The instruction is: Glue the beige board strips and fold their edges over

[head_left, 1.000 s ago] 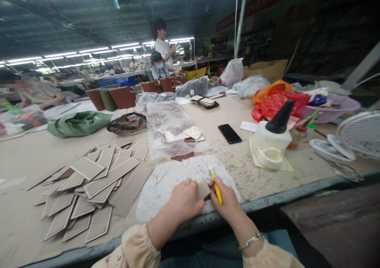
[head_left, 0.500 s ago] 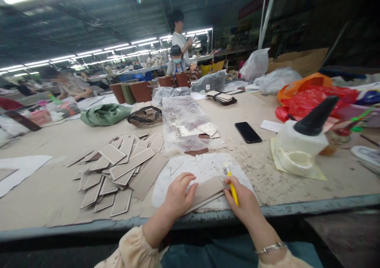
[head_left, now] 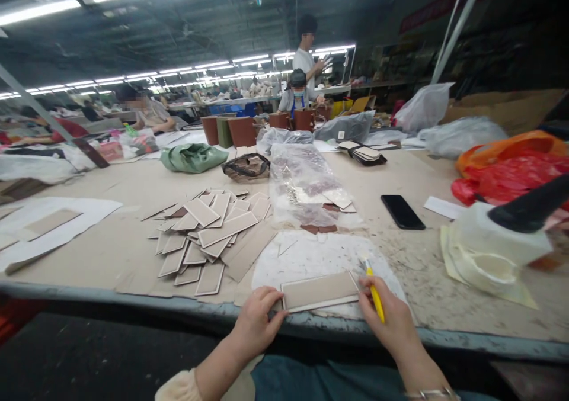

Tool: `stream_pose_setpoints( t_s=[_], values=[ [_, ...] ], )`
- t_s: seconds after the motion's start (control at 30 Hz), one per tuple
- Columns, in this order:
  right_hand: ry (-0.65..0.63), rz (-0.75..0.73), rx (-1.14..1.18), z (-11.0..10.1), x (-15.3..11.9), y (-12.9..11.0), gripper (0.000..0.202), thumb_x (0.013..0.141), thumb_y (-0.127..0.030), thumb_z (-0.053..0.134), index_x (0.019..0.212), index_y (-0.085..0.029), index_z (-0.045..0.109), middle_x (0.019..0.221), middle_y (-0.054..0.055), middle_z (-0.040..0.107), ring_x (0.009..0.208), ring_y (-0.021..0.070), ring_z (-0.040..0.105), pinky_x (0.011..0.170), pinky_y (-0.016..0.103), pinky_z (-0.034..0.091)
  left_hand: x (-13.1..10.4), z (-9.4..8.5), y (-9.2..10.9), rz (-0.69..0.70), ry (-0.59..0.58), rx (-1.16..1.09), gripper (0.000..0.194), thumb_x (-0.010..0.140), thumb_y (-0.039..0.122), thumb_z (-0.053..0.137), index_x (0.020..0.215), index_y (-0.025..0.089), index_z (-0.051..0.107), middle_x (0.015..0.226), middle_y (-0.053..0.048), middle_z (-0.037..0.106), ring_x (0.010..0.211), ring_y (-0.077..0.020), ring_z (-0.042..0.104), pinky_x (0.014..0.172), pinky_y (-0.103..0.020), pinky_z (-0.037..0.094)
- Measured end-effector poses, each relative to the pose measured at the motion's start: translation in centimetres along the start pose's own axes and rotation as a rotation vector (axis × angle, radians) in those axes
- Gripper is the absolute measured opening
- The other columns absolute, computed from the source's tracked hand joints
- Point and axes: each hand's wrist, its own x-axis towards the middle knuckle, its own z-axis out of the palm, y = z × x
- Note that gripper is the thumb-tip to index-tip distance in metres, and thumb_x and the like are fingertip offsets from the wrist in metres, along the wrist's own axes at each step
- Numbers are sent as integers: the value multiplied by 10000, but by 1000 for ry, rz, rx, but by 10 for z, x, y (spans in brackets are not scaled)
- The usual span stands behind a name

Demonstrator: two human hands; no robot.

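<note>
Pinching the left end of a beige panel with a pale border (head_left: 317, 291) in my left fingers (head_left: 268, 296), I have its right end against my right fingers (head_left: 377, 286), which are also closed around a yellow-handled brush (head_left: 376, 297). The brush points away from me, its bristles beyond my right fingertips, over a white sheet (head_left: 320, 250). The panel spans the space between both sets of fingers, close to the near edge of the table (head_left: 120, 211); I cannot tell whether it touches the sheet.

Beyond and to the left of my left fingers lies a loose pile of similar panels (head_left: 207, 235), overlapping at various angles. Straight ahead of my fingers, past the sheet, a clear plastic bag (head_left: 296, 179) lies flat, with brown scraps (head_left: 319, 229) at its near end. A black phone (head_left: 403, 212) lies beyond my right fingers, and farther right stands a white bottle with a black cone top (head_left: 502, 241). Well past my fingers, one person (head_left: 293, 99) sits while another (head_left: 306, 60) stands behind.
</note>
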Motion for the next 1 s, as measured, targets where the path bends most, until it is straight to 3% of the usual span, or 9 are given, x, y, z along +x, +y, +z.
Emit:
stream_pose_setpoints(
  t_s=[0.17,0.3,0.53,0.73,1.0],
  values=[
    [21,86,53,-2,-4,-9,194,831,-397,489,968,-260,498,719,-20,671,653,188,672,623,285,485,11,-6,-4,-40,-79,-27,465,752,242,665,1198,187,546,1074,-97,599,999,-231,564,902,-381,477],
    [35,140,98,-2,-4,-12,222,807,-428,514,954,-262,507,720,-12,679,636,195,663,622,298,481,21,-14,-8,-52,-194,-14,669,719,266,688,1335,178,441,1050,-64,571,856,-176,569,802,-300,492],
    [60,200,192,-3,-2,-17,224,796,-437,507,930,-259,522,700,-16,675,657,189,664,641,290,492,35,-18,-2,-88,-272,115,509,702,346,712,1170,188,590,903,-34,578,828,-194,567,728,-269,451],
    [48,153,124,-1,-1,-12,179,828,-376,474,956,-255,507,815,11,695,671,190,673,633,288,487,37,-21,1,-91,-275,72,495,715,312,695,1186,208,583,1038,-50,562,833,-178,577,767,-270,463],
    [28,133,90,0,0,-10,171,842,-362,463,972,-257,501,771,6,680,638,194,660,627,295,489,38,-14,0,-155,-272,30,417,693,251,705,1094,204,599,1047,-36,527,746,-146,562,728,-271,458]
  ],
)
